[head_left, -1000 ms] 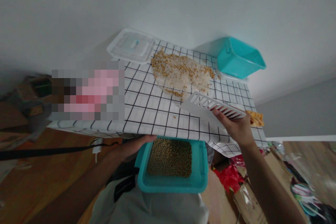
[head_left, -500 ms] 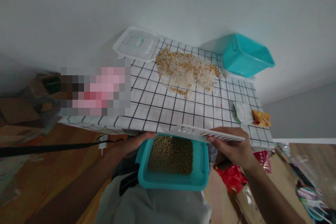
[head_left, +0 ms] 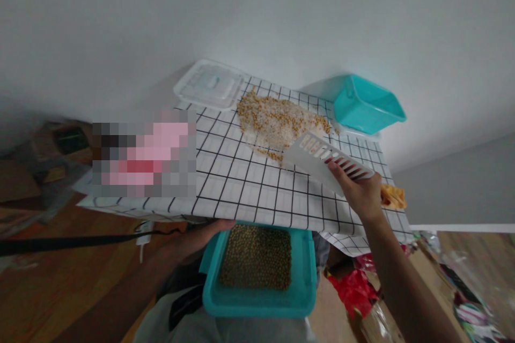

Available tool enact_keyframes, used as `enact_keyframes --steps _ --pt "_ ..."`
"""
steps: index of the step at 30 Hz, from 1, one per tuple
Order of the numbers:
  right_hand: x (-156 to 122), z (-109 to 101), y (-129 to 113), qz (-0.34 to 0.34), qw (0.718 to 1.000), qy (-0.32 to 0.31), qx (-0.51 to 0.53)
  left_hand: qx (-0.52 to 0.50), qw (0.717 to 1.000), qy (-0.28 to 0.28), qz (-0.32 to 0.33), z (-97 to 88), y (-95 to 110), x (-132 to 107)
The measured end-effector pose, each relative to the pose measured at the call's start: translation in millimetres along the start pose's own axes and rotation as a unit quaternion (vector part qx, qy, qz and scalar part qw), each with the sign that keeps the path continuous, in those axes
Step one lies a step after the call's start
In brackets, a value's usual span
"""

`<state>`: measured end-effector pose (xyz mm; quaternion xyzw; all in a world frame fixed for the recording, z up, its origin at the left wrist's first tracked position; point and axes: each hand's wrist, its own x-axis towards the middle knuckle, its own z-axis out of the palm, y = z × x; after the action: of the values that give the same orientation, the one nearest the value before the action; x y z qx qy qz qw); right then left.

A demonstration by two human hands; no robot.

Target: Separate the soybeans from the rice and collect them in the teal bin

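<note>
My right hand (head_left: pixel 358 190) is closed on a white slotted scoop (head_left: pixel 317 158) and holds it over the checked tablecloth (head_left: pixel 241 182), its front edge touching the near side of a pile of rice mixed with soybeans (head_left: pixel 277 118). My left hand (head_left: pixel 201 233) grips the left rim of a teal container (head_left: pixel 257 300) held below the table's front edge. A layer of soybeans (head_left: pixel 255 254) fills the container's bottom.
A clear plastic lid (head_left: pixel 209 84) lies at the table's back left. A second teal container (head_left: pixel 368 104) stands tilted at the back right. An orange scrap (head_left: pixel 392 196) lies by the right edge. Red bags and clutter (head_left: pixel 354 278) cover the floor to the right.
My right hand has carried the scoop from over the teal container's rim back up the table to the pile. The left hand and container stay below the edge.
</note>
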<state>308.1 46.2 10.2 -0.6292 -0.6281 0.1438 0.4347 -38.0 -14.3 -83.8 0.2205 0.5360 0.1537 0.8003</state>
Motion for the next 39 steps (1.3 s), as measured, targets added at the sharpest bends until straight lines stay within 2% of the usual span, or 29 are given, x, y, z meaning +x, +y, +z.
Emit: enact_keyframes --steps 3,13,20,24,29,34,39 --pt "8.6 5.0 0.5 0.004 1.000 -0.013 -0.001 -0.030 0.999 -0.041 -0.012 -3.0 -3.8 2.8" --pt "28.8 24.1 10.0 -0.006 0.994 -0.060 0.089 -0.036 0.995 -0.097 0.004 -3.8 -1.1 1.4" --pt "26.4 20.4 1.6 -0.027 0.991 -0.090 0.094 -0.028 0.997 -0.069 0.013 1.5 1.1 -3.5" --pt "29.3 21.8 -4.8 -0.034 0.991 -0.090 0.094 -0.034 0.997 -0.071 0.022 1.9 1.3 -3.8" --pt "46.8 35.7 -5.0 -0.035 0.990 -0.083 0.107 -0.037 0.997 -0.069 0.013 -3.3 -0.2 -1.5" --pt "61.8 50.8 -0.4 -0.075 0.980 -0.127 0.136 -0.026 0.998 -0.055 0.008 -4.6 6.0 -7.1" --pt "66.1 57.2 -0.1 -0.079 0.975 -0.143 0.152 -0.010 0.998 -0.051 0.023 -2.0 10.9 -13.0"
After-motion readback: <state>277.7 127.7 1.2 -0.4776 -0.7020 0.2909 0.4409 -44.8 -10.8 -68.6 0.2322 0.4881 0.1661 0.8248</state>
